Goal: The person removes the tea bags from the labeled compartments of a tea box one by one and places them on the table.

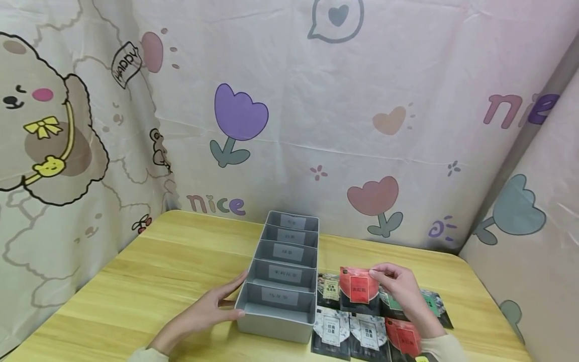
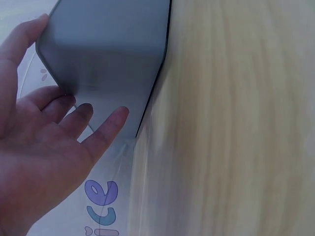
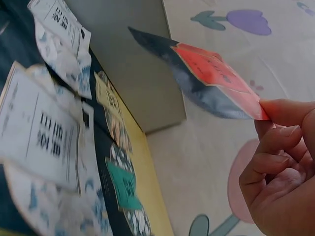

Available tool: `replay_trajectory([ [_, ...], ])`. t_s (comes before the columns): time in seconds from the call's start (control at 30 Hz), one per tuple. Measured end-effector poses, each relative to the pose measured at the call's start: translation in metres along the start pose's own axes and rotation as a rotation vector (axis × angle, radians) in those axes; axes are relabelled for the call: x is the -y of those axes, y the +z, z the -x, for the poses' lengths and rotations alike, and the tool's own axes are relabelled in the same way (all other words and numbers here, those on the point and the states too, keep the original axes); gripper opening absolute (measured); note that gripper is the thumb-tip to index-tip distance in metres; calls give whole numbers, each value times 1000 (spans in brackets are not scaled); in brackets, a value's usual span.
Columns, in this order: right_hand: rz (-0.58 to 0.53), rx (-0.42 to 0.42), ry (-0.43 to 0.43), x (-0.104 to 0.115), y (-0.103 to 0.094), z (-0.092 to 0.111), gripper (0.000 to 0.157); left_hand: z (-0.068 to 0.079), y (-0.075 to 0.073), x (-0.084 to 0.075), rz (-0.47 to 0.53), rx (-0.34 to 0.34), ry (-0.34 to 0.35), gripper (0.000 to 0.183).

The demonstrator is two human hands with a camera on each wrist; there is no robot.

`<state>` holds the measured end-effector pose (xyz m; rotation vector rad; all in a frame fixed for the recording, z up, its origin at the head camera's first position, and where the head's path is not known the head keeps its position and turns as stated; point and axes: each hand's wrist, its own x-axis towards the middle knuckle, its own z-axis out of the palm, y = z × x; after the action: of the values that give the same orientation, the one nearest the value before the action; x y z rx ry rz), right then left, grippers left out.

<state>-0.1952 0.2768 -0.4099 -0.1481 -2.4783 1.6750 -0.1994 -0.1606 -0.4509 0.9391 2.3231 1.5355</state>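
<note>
My right hand (image 1: 398, 284) pinches a red-and-black tea packet (image 1: 359, 289) by its top corner between thumb and index finger. In the right wrist view this packet (image 3: 211, 73) hangs tilted above the other packets, its red label facing up. A long grey divided box (image 1: 276, 324) stands left of the packets, with a paper label on each divider. My left hand (image 1: 210, 309) rests against the box's near left side, thumb at the front corner. The left wrist view shows its fingers (image 2: 110, 128) spread loosely along the grey wall.
On the table (image 1: 181, 266), right of the box, lie two white packets (image 1: 332, 329), a tan one (image 1: 328, 289), another red one (image 1: 404, 336) and green ones (image 1: 434, 304). A printed cloth (image 1: 289, 100) hangs behind the table and along both sides.
</note>
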Motion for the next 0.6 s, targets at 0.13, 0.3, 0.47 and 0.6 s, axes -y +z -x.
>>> replay_trajectory([
  [0.13,9,-4,40,-7,-15,5,25,-1,1,0,3,3,0,75],
  [0.3,64,-3,124,-19,-39,13,31,-3,4,1,6,8,-2,75],
  [0.47,105,-17,198,-29,-64,18,33,-4,5,0,0,8,0,76],
  [0.6,90,-42,222,-33,-83,21,27,-4,4,-1,-6,7,1,76],
])
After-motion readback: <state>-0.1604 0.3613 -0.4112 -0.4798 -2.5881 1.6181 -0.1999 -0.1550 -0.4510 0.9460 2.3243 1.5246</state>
